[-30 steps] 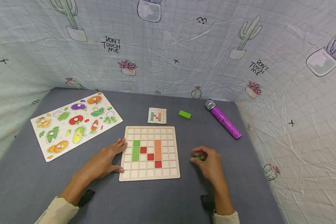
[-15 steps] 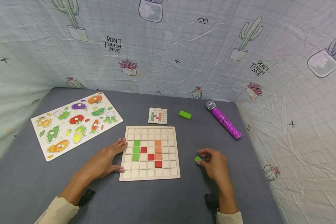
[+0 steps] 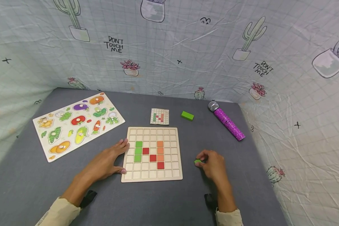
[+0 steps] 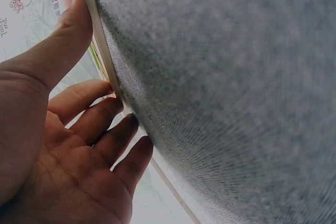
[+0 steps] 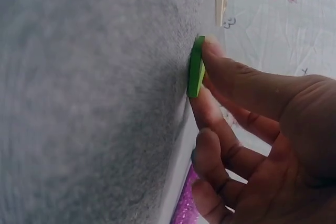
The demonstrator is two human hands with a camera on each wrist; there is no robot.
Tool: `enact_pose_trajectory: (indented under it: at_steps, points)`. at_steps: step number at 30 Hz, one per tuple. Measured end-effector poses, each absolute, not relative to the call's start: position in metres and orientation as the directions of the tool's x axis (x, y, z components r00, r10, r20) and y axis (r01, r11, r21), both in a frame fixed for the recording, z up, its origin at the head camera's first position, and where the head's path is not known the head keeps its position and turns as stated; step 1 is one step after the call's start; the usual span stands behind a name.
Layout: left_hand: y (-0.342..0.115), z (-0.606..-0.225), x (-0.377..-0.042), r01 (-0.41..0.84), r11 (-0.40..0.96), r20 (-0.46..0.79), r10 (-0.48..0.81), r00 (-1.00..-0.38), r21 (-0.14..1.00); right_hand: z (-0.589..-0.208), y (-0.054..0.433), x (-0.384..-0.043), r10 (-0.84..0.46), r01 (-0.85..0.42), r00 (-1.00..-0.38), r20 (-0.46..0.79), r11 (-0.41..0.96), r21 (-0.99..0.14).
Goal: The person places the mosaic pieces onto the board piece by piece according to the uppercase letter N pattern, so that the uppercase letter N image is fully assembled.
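Note:
In the head view a pale wooden grid board [image 3: 152,174] lies mid-table, with green, red and orange squares in several of its cells. My left hand [image 3: 105,162] rests at the board's left edge, thumb and fingers spread and touching it; the left wrist view shows the palm with nothing in it. Right of the board, my right hand [image 3: 213,164] pinches a small green tile [image 5: 195,69] between thumb and finger, low at the grey tabletop. Part of that tile is covered by the fingers in the head view.
A small pattern card [image 3: 159,111] lies behind the board, with a green rectangular block [image 3: 187,115] to its right. Farther right is a glittery purple microphone [image 3: 229,123]. A vegetable puzzle board [image 3: 70,112] lies at left. A patterned cloth [image 3: 169,47] hangs behind the table.
My right hand has shifted slightly right, then back a little left, with the green tile turning in its fingertips near the table. The left hand has stayed on the board's edge.

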State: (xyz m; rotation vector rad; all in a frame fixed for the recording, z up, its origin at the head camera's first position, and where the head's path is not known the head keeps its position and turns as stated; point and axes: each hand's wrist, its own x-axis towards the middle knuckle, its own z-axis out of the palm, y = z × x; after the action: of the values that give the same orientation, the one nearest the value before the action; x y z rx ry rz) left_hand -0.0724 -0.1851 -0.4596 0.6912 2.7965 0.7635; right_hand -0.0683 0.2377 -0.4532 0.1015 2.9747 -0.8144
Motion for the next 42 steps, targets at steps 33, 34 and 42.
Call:
enact_pose_trajectory:
  at_steps: [33,34,42]
  points:
    - [-0.182,-0.458,-0.071,0.39,0.765,-0.035,0.473,-0.88,0.513,-0.438,0.167,-0.063,-0.068,-0.031,-0.997,-0.028,0.736,-0.676]
    - [-0.183,-0.458,-0.071,0.39,0.764,-0.034,0.473,-0.88,0.514,-0.437,0.163,-0.063,-0.081,-0.039,-0.996,-0.029,0.729,-0.683]
    - [-0.183,-0.459,-0.072,0.39,0.764,-0.036,0.474,-0.88,0.514,-0.435,0.135,-0.063,-0.161,-0.111,-0.987,-0.011,0.726,-0.678]
